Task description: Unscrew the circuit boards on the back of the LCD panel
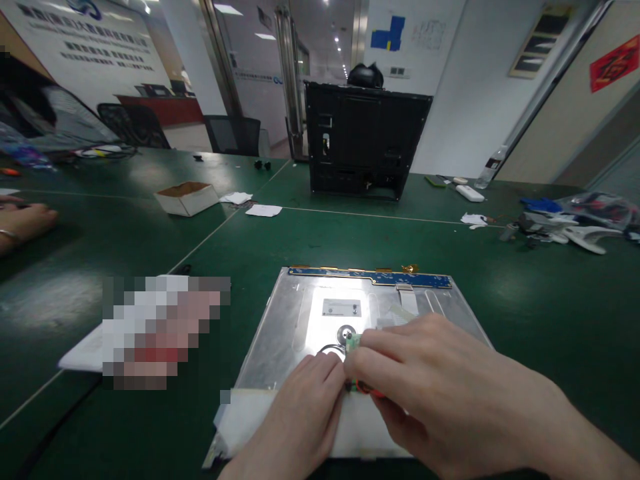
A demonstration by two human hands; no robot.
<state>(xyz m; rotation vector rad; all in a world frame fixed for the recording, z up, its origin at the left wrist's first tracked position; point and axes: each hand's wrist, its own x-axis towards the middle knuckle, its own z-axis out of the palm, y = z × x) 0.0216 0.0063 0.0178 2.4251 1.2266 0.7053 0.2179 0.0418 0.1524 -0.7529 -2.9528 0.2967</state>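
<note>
A flat silver display panel [280, 320] lies face down on the table in front of me. Along its far edge runs a blue circuit board strip [340, 275], from which a pale ribbon cable [407, 300] comes down. My right hand [430, 380] pinches a small green circuit board [353, 343] above the middle of the panel, with something orange under its fingers. My left hand [305, 407] is closed, its fingertips beside the green board; what they hold, if anything, is hidden. A thin black cable [330, 347] curves out by the fingertips. White sheeting [245, 420] covers the panel's near edge.
A black monitor back cover [365, 140] stands upright at the far side. Farther left sit an open white box [187, 200] and a blurred-out item [155, 327]. Tools and bags [565, 223] lie at right, near a bottle [493, 167]. Another person's hand [27, 223] rests at far left.
</note>
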